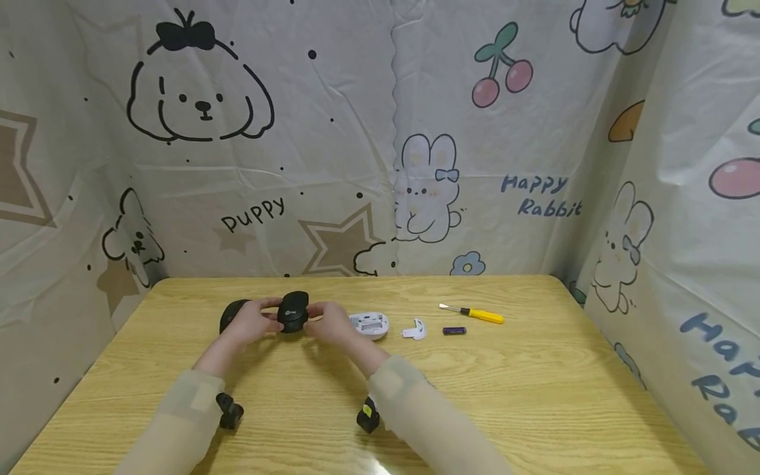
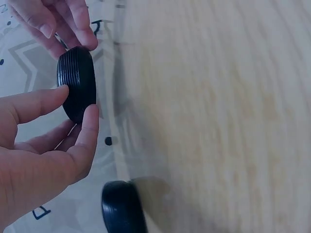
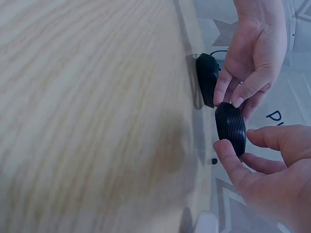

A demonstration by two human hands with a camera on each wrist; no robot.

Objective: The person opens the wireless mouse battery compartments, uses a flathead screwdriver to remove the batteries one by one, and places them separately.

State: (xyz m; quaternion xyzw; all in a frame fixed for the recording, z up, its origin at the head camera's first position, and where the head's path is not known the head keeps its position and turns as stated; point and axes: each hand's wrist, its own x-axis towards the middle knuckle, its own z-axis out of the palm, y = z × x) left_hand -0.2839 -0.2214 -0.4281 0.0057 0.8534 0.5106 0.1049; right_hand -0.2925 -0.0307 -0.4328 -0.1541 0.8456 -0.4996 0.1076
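A black computer mouse (image 1: pixel 293 311) with a small pale logo and ribbed sides is held between both hands above the table. My left hand (image 1: pixel 252 322) pinches one end; in the left wrist view its thumb (image 2: pixel 53 99) lies against the ribbed side. On the other end my right hand (image 1: pixel 334 323) grips with thumb and fingers, as the right wrist view shows. A second black mouse (image 3: pixel 208 80) rests on the table beyond my left hand, partly hidden by it in the head view. Just right of my right hand lies a white mouse (image 1: pixel 371 324) with its inside exposed.
Further right on the wood-grain table (image 1: pixel 534 382) lie a white mouse cover (image 1: pixel 415 329), a dark purple battery (image 1: pixel 454 331) and a yellow-handled screwdriver (image 1: pixel 483 316). Printed cloth (image 1: pixel 332 165) hangs behind the table and along both sides.
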